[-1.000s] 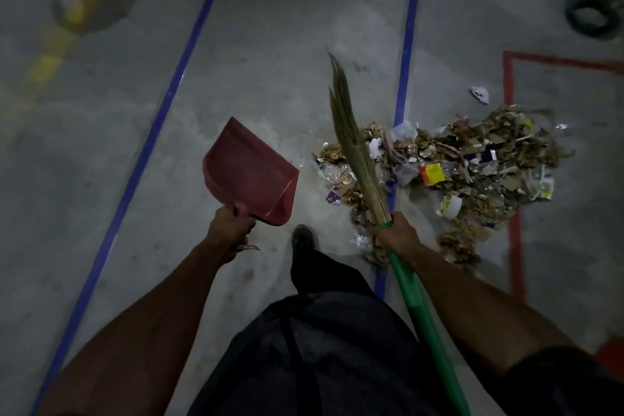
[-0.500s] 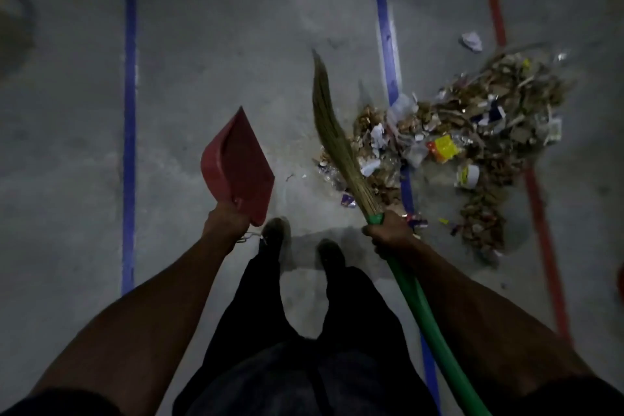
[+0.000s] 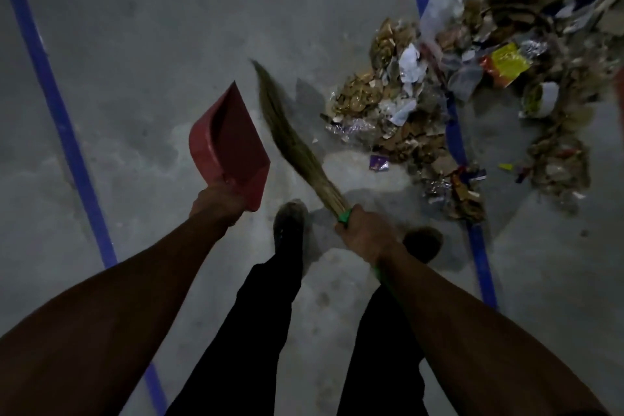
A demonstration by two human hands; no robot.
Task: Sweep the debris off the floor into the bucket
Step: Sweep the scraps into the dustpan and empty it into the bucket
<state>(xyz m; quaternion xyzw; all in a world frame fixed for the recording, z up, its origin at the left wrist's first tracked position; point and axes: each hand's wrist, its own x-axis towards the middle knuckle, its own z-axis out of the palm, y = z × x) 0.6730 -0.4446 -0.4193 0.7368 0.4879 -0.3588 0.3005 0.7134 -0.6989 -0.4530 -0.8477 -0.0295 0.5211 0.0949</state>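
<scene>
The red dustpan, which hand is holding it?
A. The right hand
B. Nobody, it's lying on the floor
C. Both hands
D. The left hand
D: the left hand grips the dustpan at its lower end and holds it up off the floor, while the right hand grips the broom.

The left hand (image 3: 216, 201) holds a red dustpan (image 3: 229, 149), the right hand (image 3: 366, 235) grips a grass broom (image 3: 297, 152) beside the debris pile (image 3: 456, 88).
</scene>
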